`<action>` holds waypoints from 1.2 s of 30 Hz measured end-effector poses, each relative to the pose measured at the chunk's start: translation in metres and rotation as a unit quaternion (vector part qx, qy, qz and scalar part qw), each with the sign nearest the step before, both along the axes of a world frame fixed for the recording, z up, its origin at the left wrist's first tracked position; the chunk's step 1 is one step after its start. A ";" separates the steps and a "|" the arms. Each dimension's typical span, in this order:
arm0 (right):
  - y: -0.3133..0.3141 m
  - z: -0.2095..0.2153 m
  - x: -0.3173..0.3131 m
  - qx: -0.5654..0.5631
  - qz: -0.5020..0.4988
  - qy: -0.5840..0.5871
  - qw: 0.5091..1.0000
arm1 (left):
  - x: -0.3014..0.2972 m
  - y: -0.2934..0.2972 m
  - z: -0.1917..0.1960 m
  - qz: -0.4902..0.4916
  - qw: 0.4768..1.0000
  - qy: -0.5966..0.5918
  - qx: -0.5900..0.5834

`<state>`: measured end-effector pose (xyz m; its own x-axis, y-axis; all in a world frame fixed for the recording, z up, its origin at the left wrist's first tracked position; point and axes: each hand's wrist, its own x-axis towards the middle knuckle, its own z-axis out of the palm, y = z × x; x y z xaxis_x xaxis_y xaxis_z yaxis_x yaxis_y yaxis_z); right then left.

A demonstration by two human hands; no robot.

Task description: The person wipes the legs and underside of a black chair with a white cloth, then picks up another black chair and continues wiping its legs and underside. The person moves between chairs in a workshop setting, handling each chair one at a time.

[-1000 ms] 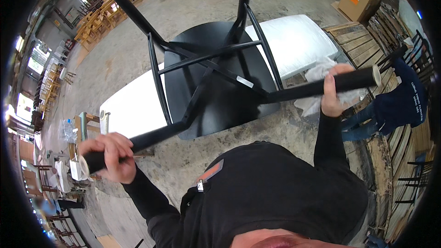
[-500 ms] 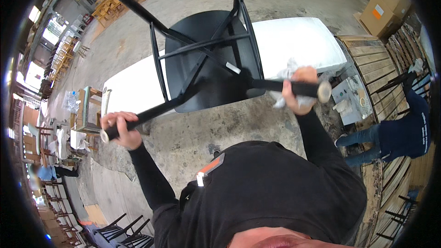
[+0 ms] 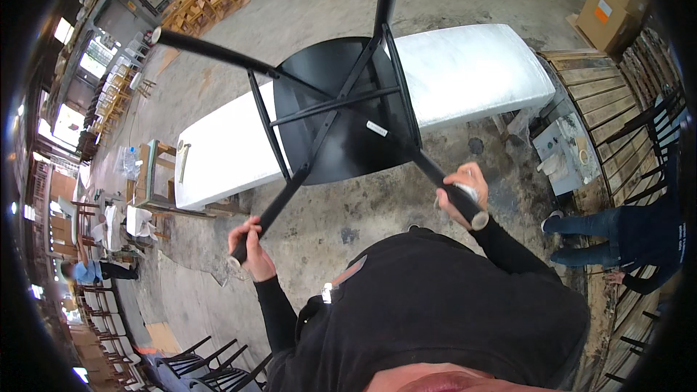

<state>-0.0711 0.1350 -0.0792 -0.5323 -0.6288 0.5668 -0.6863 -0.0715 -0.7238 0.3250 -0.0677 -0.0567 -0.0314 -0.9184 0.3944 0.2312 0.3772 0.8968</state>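
Note:
A black chair (image 3: 345,105) is upturned before me, its seat underside and crossed braces showing and its legs spread outward. My left hand (image 3: 252,248) is closed round the end of the near left leg. Around the near right leg, close to its tip, my right hand (image 3: 465,194) is wrapped, with a crumpled white cloth (image 3: 468,190) partly showing between the fingers. A small white label (image 3: 377,128) is stuck under the seat. Behind the chair lies a long white padded bench top (image 3: 472,69); whether the chair touches it I cannot tell.
A hammer-like tool (image 3: 182,165) lies on the padded top's left end. At right are a grey box-like table (image 3: 566,156), slatted wooden pallets (image 3: 606,101) and a co-worker in dark clothes (image 3: 639,232). Black chairs (image 3: 210,363) stand low at left; another person (image 3: 91,271) is farther left.
The chair's near legs have swung downward toward me and closer together in view, both hands moving with them. The white cloth is now mostly hidden in my right hand.

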 end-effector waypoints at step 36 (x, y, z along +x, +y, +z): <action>-0.527 0.166 0.103 -0.070 0.396 0.157 0.902 | 0.019 0.017 -0.042 0.085 0.988 -0.032 0.125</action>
